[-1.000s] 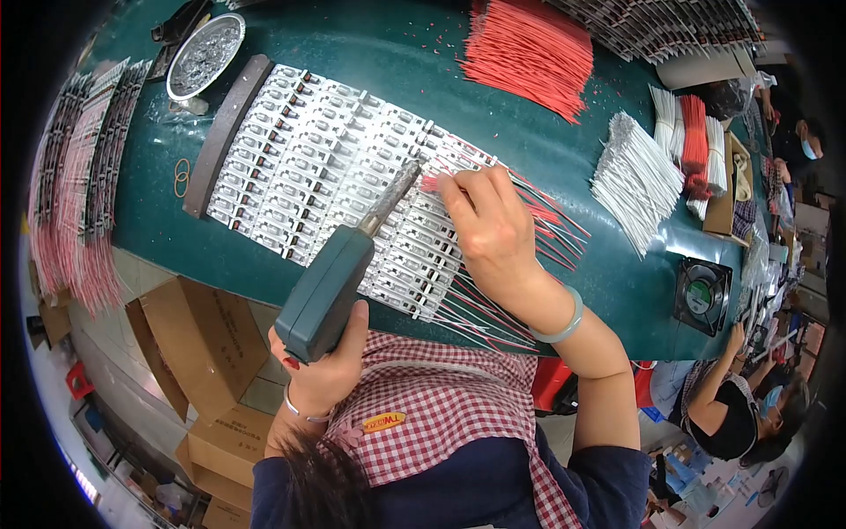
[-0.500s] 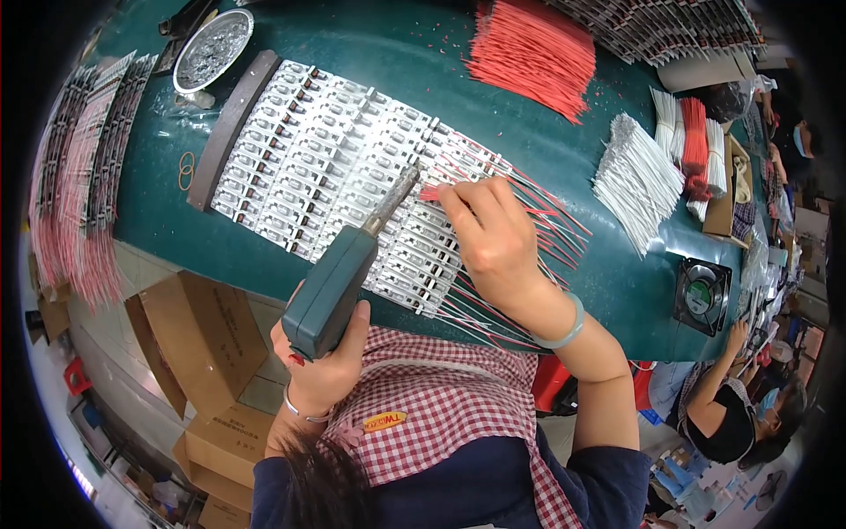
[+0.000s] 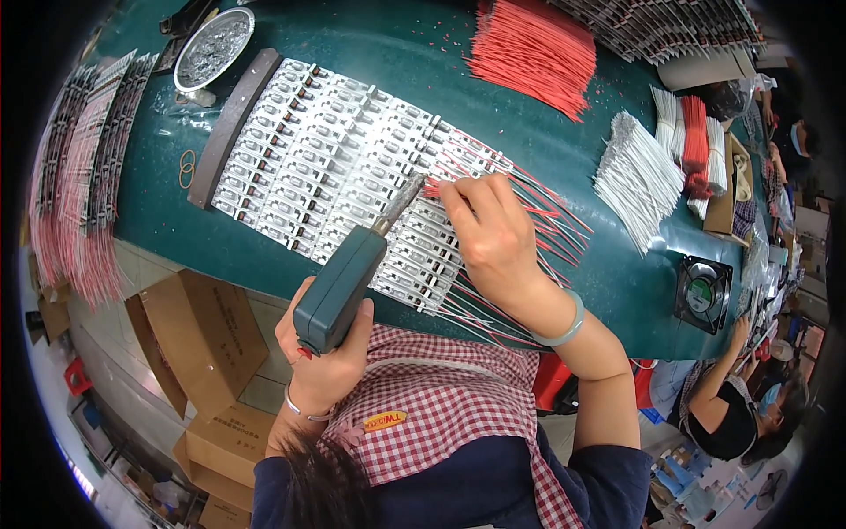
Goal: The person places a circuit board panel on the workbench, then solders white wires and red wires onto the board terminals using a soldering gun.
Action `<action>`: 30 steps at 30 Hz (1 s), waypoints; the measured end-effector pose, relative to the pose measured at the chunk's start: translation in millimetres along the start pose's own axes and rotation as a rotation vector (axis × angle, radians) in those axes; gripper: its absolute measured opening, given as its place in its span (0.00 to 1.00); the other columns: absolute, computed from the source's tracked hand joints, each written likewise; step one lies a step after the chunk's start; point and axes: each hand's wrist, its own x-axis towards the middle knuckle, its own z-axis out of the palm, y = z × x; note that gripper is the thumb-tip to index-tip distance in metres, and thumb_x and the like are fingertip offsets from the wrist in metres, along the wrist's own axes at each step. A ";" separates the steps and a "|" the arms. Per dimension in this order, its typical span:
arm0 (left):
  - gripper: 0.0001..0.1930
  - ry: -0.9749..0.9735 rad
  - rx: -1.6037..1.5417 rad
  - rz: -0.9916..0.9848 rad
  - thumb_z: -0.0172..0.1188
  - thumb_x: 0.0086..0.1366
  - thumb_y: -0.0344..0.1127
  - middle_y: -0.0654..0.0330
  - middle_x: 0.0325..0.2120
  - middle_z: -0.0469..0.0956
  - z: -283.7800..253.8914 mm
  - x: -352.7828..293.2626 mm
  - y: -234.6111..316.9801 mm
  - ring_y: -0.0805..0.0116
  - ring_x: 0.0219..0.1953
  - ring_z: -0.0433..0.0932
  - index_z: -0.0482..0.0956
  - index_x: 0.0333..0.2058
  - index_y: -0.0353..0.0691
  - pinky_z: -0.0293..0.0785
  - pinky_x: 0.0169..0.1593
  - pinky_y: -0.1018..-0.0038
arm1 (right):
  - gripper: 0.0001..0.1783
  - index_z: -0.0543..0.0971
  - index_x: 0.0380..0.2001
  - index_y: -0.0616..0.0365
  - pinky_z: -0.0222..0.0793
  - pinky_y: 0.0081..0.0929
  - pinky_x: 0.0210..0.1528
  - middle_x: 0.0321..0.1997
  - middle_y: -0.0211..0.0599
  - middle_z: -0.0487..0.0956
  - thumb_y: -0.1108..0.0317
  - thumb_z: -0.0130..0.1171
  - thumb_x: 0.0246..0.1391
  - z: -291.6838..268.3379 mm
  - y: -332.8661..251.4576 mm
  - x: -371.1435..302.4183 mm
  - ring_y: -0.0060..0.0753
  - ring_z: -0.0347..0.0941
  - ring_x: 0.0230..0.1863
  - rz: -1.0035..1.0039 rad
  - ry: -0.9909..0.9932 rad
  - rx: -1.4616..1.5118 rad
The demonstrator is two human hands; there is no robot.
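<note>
My left hand (image 3: pixel 330 375) is wrapped around the dark green body of a soldering gun (image 3: pixel 339 286). Its metal tip points up and right, meeting the board rows beside my right fingertips. My right hand (image 3: pixel 493 238) pinches a small bunch of short red wires (image 3: pixel 433 188), their ends close to that tip; whether tip and wires touch I cannot tell. Beneath both hands lies a panel of white circuit boards (image 3: pixel 322 150) in several rows with small components. Red and white wires (image 3: pixel 564 231) trail from the right-hand row, partly hidden under my right hand and wrist.
A dark curved bar (image 3: pixel 231 132) lies along the panel's left edge. Behind it stands a metal bowl (image 3: pixel 201 66) of scraps. Loose red wires (image 3: pixel 533 62), white wires (image 3: pixel 639 181) and a black fan (image 3: pixel 703 295) lie rightward. Wired strips (image 3: pixel 84 167) hang left; a co-worker (image 3: pixel 723 410) sits right.
The soldering gun in my left hand has shifted slightly right and its tip sits nearer my right fingertips. My right hand has barely moved and still pinches the red wires.
</note>
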 end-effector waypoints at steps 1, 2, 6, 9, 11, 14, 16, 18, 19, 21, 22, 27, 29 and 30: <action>0.09 0.000 0.000 0.000 0.68 0.56 0.21 0.58 0.32 0.80 -0.2 0.4 0.9 0.75 0.29 0.77 0.80 0.36 0.28 0.73 0.33 0.78 | 0.21 0.81 0.43 0.69 0.73 0.31 0.34 0.38 0.40 0.77 0.78 0.60 0.39 0.0 -0.1 -0.4 0.39 0.73 0.38 0.002 -0.009 -0.009; 0.09 -0.005 0.009 -0.007 0.68 0.56 0.21 0.58 0.31 0.80 -0.7 1.0 2.7 0.75 0.29 0.77 0.80 0.36 0.28 0.73 0.33 0.78 | 0.21 0.81 0.43 0.69 0.73 0.31 0.34 0.38 0.40 0.77 0.78 0.59 0.39 0.1 -0.2 -0.6 0.40 0.73 0.38 0.004 -0.018 -0.018; 0.09 0.024 0.005 -0.008 0.69 0.55 0.22 0.57 0.30 0.81 0.6 -0.5 1.0 0.72 0.28 0.79 0.81 0.36 0.30 0.74 0.33 0.78 | 0.22 0.80 0.43 0.69 0.73 0.31 0.34 0.38 0.41 0.77 0.78 0.59 0.39 0.2 -0.3 -0.6 0.40 0.73 0.38 0.005 -0.013 -0.015; 0.09 0.049 0.088 0.049 0.70 0.56 0.25 0.56 0.28 0.82 -2.4 -2.5 -1.1 0.69 0.26 0.81 0.82 0.36 0.30 0.76 0.32 0.76 | 0.22 0.80 0.43 0.69 0.73 0.31 0.34 0.38 0.41 0.77 0.79 0.60 0.39 0.5 -0.7 -0.7 0.40 0.73 0.38 0.008 -0.027 -0.017; 0.10 0.058 0.096 0.032 0.70 0.56 0.25 0.56 0.27 0.83 -4.9 -6.3 -0.2 0.68 0.25 0.82 0.83 0.36 0.30 0.76 0.31 0.76 | 0.22 0.80 0.43 0.69 0.74 0.31 0.35 0.38 0.41 0.77 0.79 0.60 0.39 0.9 -0.8 -1.0 0.40 0.73 0.38 0.002 -0.026 -0.029; 0.10 0.094 0.102 0.042 0.70 0.56 0.26 0.55 0.26 0.84 -4.0 -8.2 -4.2 0.67 0.23 0.82 0.84 0.36 0.30 0.76 0.30 0.75 | 0.16 0.80 0.38 0.73 0.73 0.30 0.34 0.35 0.42 0.74 0.76 0.61 0.43 1.5 1.0 0.3 0.40 0.71 0.38 -0.035 -0.004 -0.040; 0.10 0.123 0.103 0.068 0.70 0.56 0.26 0.55 0.26 0.84 -3.4 -8.6 -5.1 0.67 0.23 0.82 0.84 0.37 0.30 0.77 0.30 0.75 | 0.16 0.80 0.38 0.72 0.73 0.30 0.34 0.35 0.41 0.74 0.76 0.61 0.43 1.5 0.9 0.2 0.40 0.71 0.38 -0.034 -0.005 -0.040; 0.10 0.128 0.078 0.075 0.70 0.56 0.26 0.56 0.26 0.84 -3.4 -8.9 -3.5 0.69 0.24 0.82 0.84 0.37 0.30 0.76 0.30 0.76 | 0.17 0.80 0.38 0.72 0.73 0.30 0.34 0.35 0.41 0.74 0.76 0.61 0.42 2.4 1.2 -0.3 0.40 0.71 0.38 -0.033 -0.005 -0.040; 0.10 0.129 0.078 0.076 0.70 0.56 0.26 0.56 0.26 0.84 -3.6 -9.5 -2.9 0.69 0.24 0.82 0.84 0.37 0.30 0.76 0.30 0.76 | 0.17 0.80 0.39 0.72 0.73 0.30 0.34 0.35 0.41 0.74 0.76 0.61 0.42 3.6 1.8 -1.0 0.39 0.71 0.38 -0.031 0.003 -0.028; 0.10 0.129 0.056 0.053 0.70 0.57 0.26 0.56 0.26 0.84 -4.1 -10.8 -2.2 0.71 0.24 0.82 0.84 0.37 0.30 0.76 0.31 0.76 | 0.17 0.80 0.39 0.72 0.74 0.30 0.35 0.36 0.41 0.75 0.76 0.61 0.42 3.3 2.3 -1.2 0.39 0.72 0.38 -0.030 0.012 -0.018; 0.10 0.130 0.056 0.054 0.70 0.57 0.26 0.56 0.26 0.84 -4.7 -11.2 -2.7 0.71 0.24 0.82 0.84 0.37 0.30 0.76 0.31 0.76 | 0.17 0.80 0.39 0.72 0.74 0.30 0.35 0.36 0.41 0.75 0.76 0.61 0.41 1.9 2.5 -1.0 0.39 0.72 0.38 -0.047 0.045 -0.009; 0.10 0.109 0.053 0.048 0.71 0.56 0.25 0.56 0.28 0.84 -7.9 -14.1 -3.6 0.71 0.26 0.82 0.83 0.37 0.28 0.76 0.32 0.77 | 0.18 0.80 0.40 0.71 0.73 0.31 0.35 0.37 0.41 0.76 0.76 0.61 0.41 -1.3 -5.5 -5.4 0.39 0.72 0.38 -0.035 0.034 0.032; 0.11 0.101 0.042 0.051 0.71 0.56 0.25 0.55 0.29 0.84 -7.7 -14.3 -5.0 0.71 0.27 0.82 0.83 0.38 0.28 0.77 0.33 0.77 | 0.19 0.81 0.40 0.68 0.74 0.31 0.33 0.37 0.40 0.78 0.79 0.60 0.38 2.7 -6.8 -7.0 0.39 0.74 0.37 -0.009 0.062 0.037; 0.12 0.094 0.030 0.054 0.71 0.55 0.24 0.55 0.30 0.84 -7.8 -14.6 -6.0 0.70 0.28 0.83 0.82 0.39 0.28 0.77 0.34 0.77 | 0.19 0.81 0.40 0.68 0.74 0.31 0.33 0.37 0.40 0.78 0.79 0.60 0.38 2.7 -7.2 -6.7 0.39 0.74 0.37 -0.010 0.062 0.038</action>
